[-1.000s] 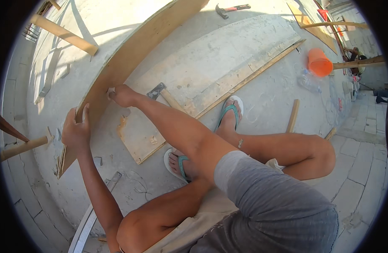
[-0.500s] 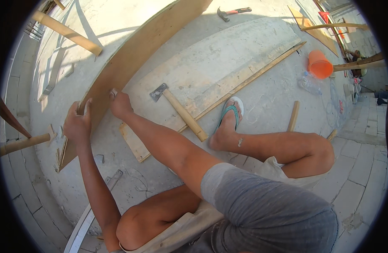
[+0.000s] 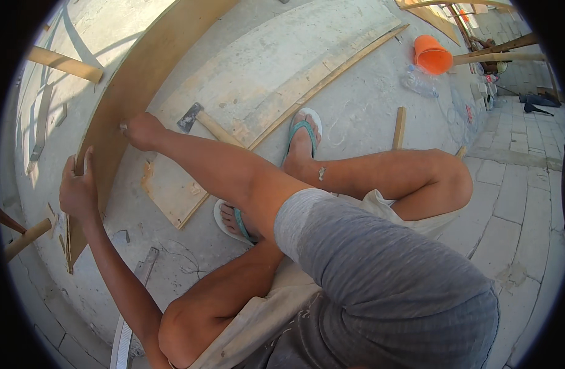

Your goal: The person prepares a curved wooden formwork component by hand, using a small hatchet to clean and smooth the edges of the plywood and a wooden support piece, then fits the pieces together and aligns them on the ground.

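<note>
A long, narrow plywood strip (image 3: 119, 92) stands on its edge at my left. My left hand (image 3: 78, 189) grips its near part, thumb on the inner face and fingers behind the upper edge. Against the inner face, farther along, my right hand (image 3: 142, 131) is closed; a small pale bit shows at its fingertips, too small to name. Right of that hand lies a hatchet (image 3: 189, 117) with a dark metal head and wooden handle, partly hidden by my right forearm. It rests on a flat, dusty board (image 3: 252, 80) on the concrete floor.
An orange bucket (image 3: 433, 55) lies tipped beside a clear plastic bottle (image 3: 419, 81) at the far right. A wood offcut (image 3: 399, 128) lies beyond my right knee. Bamboo poles (image 3: 64, 63) stand at the left. A metal straightedge (image 3: 121, 344) lies by my left forearm.
The whole view has shifted, so the board and floor things sit farther left and the hammer has left the picture. My other sandalled foot now shows. Both hands remain at the plywood strip.
</note>
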{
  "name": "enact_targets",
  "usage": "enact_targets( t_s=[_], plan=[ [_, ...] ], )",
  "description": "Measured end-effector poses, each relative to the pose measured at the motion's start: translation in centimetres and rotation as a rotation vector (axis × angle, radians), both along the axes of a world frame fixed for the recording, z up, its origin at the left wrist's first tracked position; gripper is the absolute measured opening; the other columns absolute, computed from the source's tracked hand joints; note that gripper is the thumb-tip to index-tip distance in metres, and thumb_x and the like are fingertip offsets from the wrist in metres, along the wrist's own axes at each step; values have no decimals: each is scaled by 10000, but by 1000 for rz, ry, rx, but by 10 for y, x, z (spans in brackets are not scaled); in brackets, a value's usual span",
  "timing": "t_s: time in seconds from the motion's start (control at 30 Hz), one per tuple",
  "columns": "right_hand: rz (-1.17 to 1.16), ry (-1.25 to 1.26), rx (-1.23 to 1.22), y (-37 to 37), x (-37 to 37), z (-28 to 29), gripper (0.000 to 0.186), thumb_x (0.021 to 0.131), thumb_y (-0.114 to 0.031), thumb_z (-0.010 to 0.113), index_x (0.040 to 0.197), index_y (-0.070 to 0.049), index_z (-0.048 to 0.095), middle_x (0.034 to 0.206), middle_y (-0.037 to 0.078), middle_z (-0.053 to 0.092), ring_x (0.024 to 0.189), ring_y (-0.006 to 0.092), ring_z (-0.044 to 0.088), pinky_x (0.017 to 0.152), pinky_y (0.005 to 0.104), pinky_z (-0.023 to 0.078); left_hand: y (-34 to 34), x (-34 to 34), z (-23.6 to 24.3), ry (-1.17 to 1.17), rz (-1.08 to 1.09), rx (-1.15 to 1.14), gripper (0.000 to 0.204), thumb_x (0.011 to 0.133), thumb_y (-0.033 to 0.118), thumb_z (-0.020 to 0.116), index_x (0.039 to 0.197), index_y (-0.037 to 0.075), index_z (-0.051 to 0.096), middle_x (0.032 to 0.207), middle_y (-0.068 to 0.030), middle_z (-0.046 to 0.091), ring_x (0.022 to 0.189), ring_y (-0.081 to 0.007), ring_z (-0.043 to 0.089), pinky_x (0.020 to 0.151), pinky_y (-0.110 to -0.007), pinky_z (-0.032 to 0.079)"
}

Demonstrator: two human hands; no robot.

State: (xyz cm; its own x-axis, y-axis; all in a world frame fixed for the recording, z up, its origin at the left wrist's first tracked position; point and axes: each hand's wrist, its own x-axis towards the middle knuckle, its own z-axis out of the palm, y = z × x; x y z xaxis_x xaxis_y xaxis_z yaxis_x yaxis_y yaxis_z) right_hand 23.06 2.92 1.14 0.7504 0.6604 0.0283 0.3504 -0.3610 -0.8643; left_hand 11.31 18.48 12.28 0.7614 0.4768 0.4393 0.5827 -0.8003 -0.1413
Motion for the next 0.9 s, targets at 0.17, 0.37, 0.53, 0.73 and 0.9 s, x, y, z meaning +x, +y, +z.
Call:
enact_targets(
  t_s=[0.17, 0.37, 0.53, 0.73, 0.9],
  plan=[
    [-300, 116, 60, 26, -21, -9, 242, 939, -203, 546, 1103, -70, 666, 1018, 244, 701, 959, 410, 681, 868, 527, 519, -14, 16, 9, 45, 44, -86, 634, 793, 795, 619, 1128, 276, 762, 914, -55, 770, 838, -303, 742, 702, -418, 575],
    [-393, 386, 238, 35, -16, -15, 257, 954, -233, 543, 1083, -57, 678, 1045, 245, 695, 975, 399, 680, 876, 522, 517, -12, 13, 7, 32, 78, 30, 670, 789, 790, 631, 1115, 220, 768, 900, -61, 769, 825, -302, 741, 679, -435, 572],
    [-8, 23, 66, 9, 13, -12, 260, 960, -240, 553, 1088, -58, 687, 1080, 231, 691, 1059, 390, 655, 911, 504, 507, 3, -8, 1, 18, 10, -76, 684, 791, 777, 641, 1132, 198, 770, 972, -92, 768, 870, -311, 741, 727, -437, 580],
    [-639, 20, 194, 11, 11, -28, 245, 939, -198, 582, 1144, -133, 700, 1069, 178, 707, 1043, 362, 667, 885, 470, 525, -39, 52, 5, 22, 23, -70, 697, 792, 779, 636, 1174, 209, 754, 994, -88, 767, 875, -313, 741, 738, -435, 577],
    [254, -182, -135, 7, 13, 6, 264, 942, -191, 535, 1146, -109, 680, 1050, 217, 704, 994, 409, 672, 863, 501, 530, 8, -3, 10, 32, 74, -11, 694, 790, 790, 627, 1176, 227, 751, 963, -89, 769, 861, -312, 743, 724, -433, 575]
  ],
)
